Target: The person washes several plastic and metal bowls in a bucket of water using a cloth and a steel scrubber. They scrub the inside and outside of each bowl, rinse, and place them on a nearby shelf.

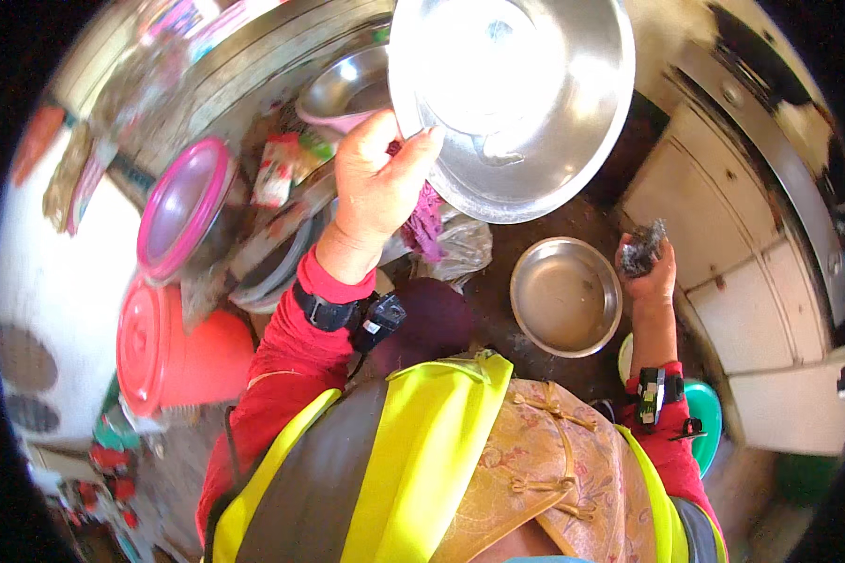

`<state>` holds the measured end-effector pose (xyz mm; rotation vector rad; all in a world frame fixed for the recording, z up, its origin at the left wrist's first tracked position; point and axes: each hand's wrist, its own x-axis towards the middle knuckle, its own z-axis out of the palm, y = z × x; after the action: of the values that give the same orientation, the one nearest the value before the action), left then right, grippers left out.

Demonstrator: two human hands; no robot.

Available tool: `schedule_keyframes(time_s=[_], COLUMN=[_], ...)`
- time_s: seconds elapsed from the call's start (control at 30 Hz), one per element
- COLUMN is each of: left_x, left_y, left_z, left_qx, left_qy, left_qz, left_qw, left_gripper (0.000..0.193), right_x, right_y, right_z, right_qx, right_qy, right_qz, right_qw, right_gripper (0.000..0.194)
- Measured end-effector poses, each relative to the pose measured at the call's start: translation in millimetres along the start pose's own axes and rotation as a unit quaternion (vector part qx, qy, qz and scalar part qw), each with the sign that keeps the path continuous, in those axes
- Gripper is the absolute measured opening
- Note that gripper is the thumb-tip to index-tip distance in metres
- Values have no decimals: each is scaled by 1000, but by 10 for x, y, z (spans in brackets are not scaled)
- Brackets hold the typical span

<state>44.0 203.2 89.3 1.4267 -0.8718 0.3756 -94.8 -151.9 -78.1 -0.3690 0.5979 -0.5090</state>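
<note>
My left hand (380, 176) grips the rim of a large stainless steel basin (570, 119), thumb on the inside. The basin is raised and tilted so its shiny inner face shows, with strong glare over its bottom. Off to the right, my right hand (651, 271) holds a dark metal scouring pad (643, 250) in its curled fingers, apart from the basin. Below and between the hands, a smaller round metal basin (567, 295) stands low, near the floor. Behind my left wrist hang a purple cloth (424, 225) and a clear plastic bag (465, 243).
At left are a red lidded bucket (204, 352) and a pink-rimmed bowl (183, 204). Another metal basin (355, 84) sits on a pink one at the back. Pale cabinets (711, 190) line the right side. A green basin (702, 422) is beside my right forearm.
</note>
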Motion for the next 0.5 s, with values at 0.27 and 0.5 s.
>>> schedule_keyframes(time_s=[0.27, 0.5], left_x=[-22, -196], left_y=[-197, -73], left_z=[1125, 1534], left_qx=[122, 64], left_qy=[-183, -199], left_qz=[7, 43], left_qw=[975, 977], left_gripper=[7, 31], right_x=[-763, -564], right_y=[303, 684], right_z=[406, 274], right_qx=[-223, -649], right_qy=[-103, -250], right_qz=[-173, -402], right_qw=[954, 595], right_gripper=[40, 34])
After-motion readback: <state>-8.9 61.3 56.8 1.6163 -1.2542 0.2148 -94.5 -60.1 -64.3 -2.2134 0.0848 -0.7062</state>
